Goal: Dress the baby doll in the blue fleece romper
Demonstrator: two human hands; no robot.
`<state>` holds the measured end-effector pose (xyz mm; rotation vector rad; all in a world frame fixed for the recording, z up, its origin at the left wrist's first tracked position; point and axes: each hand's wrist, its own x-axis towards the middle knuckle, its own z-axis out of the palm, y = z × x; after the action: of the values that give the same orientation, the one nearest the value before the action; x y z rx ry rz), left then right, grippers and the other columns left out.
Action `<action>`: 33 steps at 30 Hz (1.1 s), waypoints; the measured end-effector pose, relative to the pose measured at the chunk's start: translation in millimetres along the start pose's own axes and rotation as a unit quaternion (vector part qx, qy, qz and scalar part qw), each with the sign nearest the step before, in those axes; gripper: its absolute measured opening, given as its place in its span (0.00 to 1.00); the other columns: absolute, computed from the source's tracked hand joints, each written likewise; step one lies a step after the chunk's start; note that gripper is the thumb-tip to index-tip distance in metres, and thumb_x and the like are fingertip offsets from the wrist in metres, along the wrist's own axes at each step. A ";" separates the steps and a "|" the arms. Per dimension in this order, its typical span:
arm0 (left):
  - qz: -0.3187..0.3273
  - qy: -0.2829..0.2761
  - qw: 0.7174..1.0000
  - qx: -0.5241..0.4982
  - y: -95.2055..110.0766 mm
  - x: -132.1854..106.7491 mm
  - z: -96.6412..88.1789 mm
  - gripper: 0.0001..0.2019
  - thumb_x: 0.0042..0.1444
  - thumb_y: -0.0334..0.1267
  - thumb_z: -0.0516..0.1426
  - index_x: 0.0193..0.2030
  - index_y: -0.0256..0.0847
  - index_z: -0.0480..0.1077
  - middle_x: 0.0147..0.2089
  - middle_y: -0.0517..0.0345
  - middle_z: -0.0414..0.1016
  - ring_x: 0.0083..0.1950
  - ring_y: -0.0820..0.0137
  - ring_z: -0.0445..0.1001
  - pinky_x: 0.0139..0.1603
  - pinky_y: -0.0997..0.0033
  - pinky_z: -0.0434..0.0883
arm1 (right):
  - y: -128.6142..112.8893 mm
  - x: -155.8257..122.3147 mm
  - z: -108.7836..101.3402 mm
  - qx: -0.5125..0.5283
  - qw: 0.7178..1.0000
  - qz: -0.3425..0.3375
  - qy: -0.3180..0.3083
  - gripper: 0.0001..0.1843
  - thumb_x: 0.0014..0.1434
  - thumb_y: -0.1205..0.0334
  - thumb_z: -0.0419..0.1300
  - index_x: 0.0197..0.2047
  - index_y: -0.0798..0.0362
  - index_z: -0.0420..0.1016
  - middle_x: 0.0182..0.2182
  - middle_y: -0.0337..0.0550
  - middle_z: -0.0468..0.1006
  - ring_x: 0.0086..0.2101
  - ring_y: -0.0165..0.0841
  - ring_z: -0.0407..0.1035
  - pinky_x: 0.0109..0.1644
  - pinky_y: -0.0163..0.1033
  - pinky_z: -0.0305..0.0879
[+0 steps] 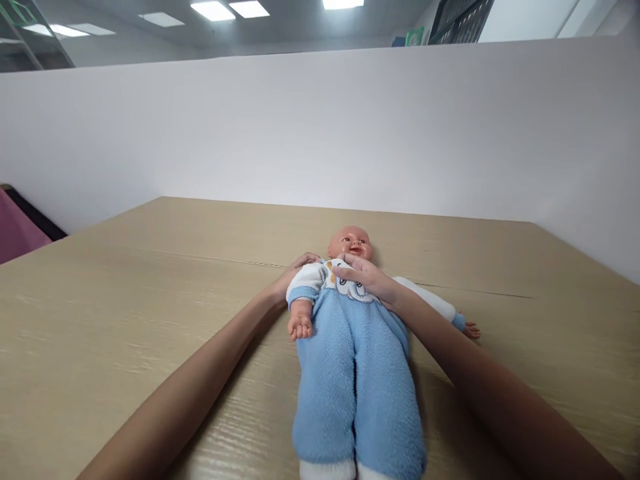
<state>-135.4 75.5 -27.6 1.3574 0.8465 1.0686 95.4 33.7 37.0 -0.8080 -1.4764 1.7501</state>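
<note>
A baby doll in a fluffy blue and white outfit lies on its back, head away from me and legs towards me. An elephant picture is on its chest, partly covered by my right hand. That hand rests flat there with its fingers stretched out and apart, just below the doll's chin. Beside the doll's shoulder on the left is my left hand, its visible fingers extended against the sleeve; part of it is hidden behind the doll's arm. The doll's other arm sticks out to the right, beyond my right wrist.
The doll lies on a wide wood-grain table with seams across it. A white partition rises behind the table and along its sides. Something pink with a black edge stands beyond the table's left edge.
</note>
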 end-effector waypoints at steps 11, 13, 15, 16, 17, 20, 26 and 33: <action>-0.082 -0.069 0.993 0.040 27.9 10.0 6.7 0.22 0.47 0.52 0.69 0.43 0.41 0.74 0.49 0.51 0.80 0.54 0.58 0.76 0.57 0.61 0.73 | 3.4 -0.6 -5.1 0.024 0.999 0.011 0.018 0.22 0.58 0.47 0.78 0.43 0.48 0.75 0.37 0.35 0.81 0.37 0.32 0.73 0.42 0.36 0.65; -0.127 -0.067 0.987 0.070 41.4 1.6 3.5 0.21 0.49 0.52 0.69 0.43 0.40 0.74 0.47 0.50 0.80 0.51 0.57 0.76 0.51 0.61 0.73 | 2.6 -1.1 -4.5 0.008 1.000 0.004 0.029 0.23 0.57 0.45 0.78 0.42 0.48 0.74 0.36 0.35 0.80 0.36 0.32 0.72 0.41 0.37 0.64; -0.171 -0.059 0.977 0.113 56.9 -6.1 0.9 0.24 0.52 0.55 0.69 0.45 0.39 0.74 0.44 0.51 0.80 0.46 0.58 0.76 0.43 0.64 0.72 | 3.1 -1.1 -4.0 -0.010 0.999 -0.007 0.040 0.24 0.56 0.44 0.78 0.41 0.48 0.72 0.35 0.34 0.79 0.35 0.32 0.72 0.40 0.37 0.63; -0.187 -0.057 0.969 0.149 64.6 -9.5 0.3 0.26 0.53 0.58 0.69 0.47 0.39 0.73 0.44 0.52 0.80 0.44 0.59 0.76 0.40 0.65 0.71 | 3.7 -0.8 -3.6 -0.018 0.999 -0.013 0.043 0.24 0.56 0.44 0.78 0.41 0.48 0.72 0.35 0.34 0.79 0.34 0.32 0.71 0.40 0.37 0.63; -0.196 -0.057 0.959 0.196 71.7 -12.5 0.2 0.28 0.53 0.61 0.68 0.49 0.40 0.73 0.44 0.52 0.80 0.43 0.60 0.76 0.38 0.66 0.69 | 4.4 -0.3 -2.9 -0.024 0.999 -0.017 0.044 0.25 0.55 0.43 0.78 0.41 0.48 0.72 0.35 0.34 0.79 0.34 0.32 0.71 0.40 0.38 0.63; -0.198 -0.070 0.915 0.344 86.1 -19.0 1.6 0.36 0.55 0.70 0.64 0.57 0.42 0.72 0.48 0.50 0.81 0.46 0.57 0.78 0.38 0.67 0.69 | 3.2 0.3 0.2 -0.029 0.998 -0.028 0.053 0.27 0.53 0.41 0.79 0.40 0.48 0.70 0.34 0.33 0.78 0.34 0.32 0.71 0.40 0.38 0.63; -0.137 -0.120 0.904 0.388 81.7 -20.8 -7.4 0.34 0.59 0.71 0.61 0.62 0.50 0.73 0.55 0.55 0.82 0.53 0.57 0.80 0.45 0.68 0.72 | -26.9 -17.2 -16.0 -0.222 0.973 0.014 0.065 0.26 0.59 0.35 0.72 0.39 0.48 0.74 0.35 0.38 0.80 0.36 0.36 0.72 0.39 0.40 0.62; -0.068 -0.097 0.928 0.354 61.6 -16.3 -14.9 0.27 0.59 0.62 0.65 0.57 0.46 0.78 0.53 0.52 0.83 0.53 0.56 0.79 0.47 0.67 0.71 | -42.3 -37.1 -43.2 -0.541 0.838 0.044 0.051 0.25 0.67 0.32 0.61 0.38 0.48 0.76 0.36 0.43 0.84 0.37 0.42 0.74 0.38 0.43 0.61</action>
<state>-161.1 59.9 30.6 1.9275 1.2196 0.5082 156.5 31.4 72.9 -1.4869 -2.3671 0.7516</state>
